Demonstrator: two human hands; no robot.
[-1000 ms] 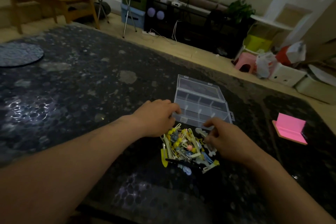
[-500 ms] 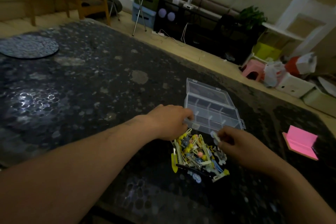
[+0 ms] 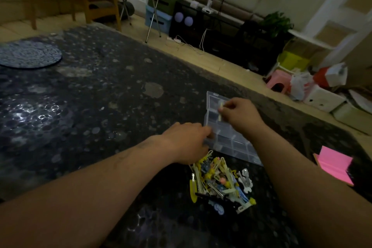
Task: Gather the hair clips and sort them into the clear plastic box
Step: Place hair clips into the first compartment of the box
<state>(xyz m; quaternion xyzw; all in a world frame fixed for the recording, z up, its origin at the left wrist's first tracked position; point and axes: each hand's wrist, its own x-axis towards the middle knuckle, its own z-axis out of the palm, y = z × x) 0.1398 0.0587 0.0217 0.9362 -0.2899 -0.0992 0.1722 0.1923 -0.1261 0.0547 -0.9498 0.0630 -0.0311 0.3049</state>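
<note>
Head view: pale plastic hair clip (image 3: 220,105) is pinched by right hand (image 3: 240,116) over clear compartmented plastic box (image 3: 237,143); left hand (image 3: 186,142) is curled at box edge, grasp unclear; colourful clip pile (image 3: 219,184) is seen nearby.

1. One view only, worn on the person's head, facing forward and down.
2. It is close: the left hand (image 3: 187,143) and right hand (image 3: 239,115) sit near centre.
3. The dark surface (image 3: 100,106) is seen at a slant.
</note>
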